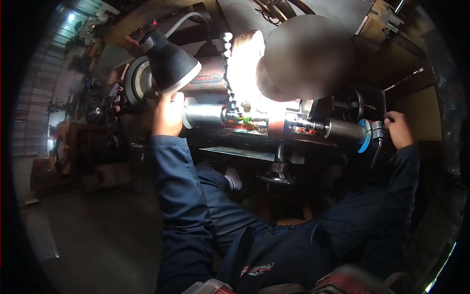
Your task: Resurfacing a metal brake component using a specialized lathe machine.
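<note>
A machine spindle carries a silver cylinder at left, small brightly lit fittings in the middle, and a steel cylinder with a blue ring and a clamp at right. My left hand is closed at the left cylinder's end, under a black lamp shade; what its fingers grip is hidden. My right hand has curled fingers just right of the clamp; I cannot make out what they hold.
A handwheel hangs below the machine, near my legs. A metal strip runs along its front. A segmented hose stands behind the spindle, beside a large blurred round area. Dark equipment stands at far left.
</note>
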Motion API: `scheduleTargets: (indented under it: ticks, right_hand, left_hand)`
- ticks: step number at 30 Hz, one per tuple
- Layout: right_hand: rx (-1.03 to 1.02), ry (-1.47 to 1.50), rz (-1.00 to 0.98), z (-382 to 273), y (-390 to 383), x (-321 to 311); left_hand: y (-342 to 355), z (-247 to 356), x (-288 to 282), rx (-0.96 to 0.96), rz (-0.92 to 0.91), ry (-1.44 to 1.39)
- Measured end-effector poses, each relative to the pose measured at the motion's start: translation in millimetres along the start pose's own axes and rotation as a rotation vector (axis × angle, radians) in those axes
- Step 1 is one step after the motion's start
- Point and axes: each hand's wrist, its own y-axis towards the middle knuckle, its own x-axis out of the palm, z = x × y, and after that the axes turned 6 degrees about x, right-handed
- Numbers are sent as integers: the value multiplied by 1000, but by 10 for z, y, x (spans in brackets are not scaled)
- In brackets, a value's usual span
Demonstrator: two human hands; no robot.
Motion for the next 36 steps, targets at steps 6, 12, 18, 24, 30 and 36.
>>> scheduleTargets:
  ticks: [6, 12, 18, 24, 30, 36]
  right_hand:
    - [-74, 274, 674, -65, -696, 403]
    - [-213, 447, 1040, -19, -711, 810]
    - [-251, 493, 1004, 25, -701, 776]
    - [-109, 288, 580, -16, -596, 355]
    - [-44, 208, 501, -87, -574, 262]
    - [-190, 396, 826, -35, -707, 608]
  left_hand:
    - [-4, 59, -14, 4, 21, -5]
    - [0, -53, 15, 46, 48, 34]
    - [12, -8, 5, 66, 31, 15]
    - [8, 46, -37, 54, 26, 30]
    - [3, 59, -5, 17, 38, -3]
    - [0, -8, 1, 21, 43, -20]
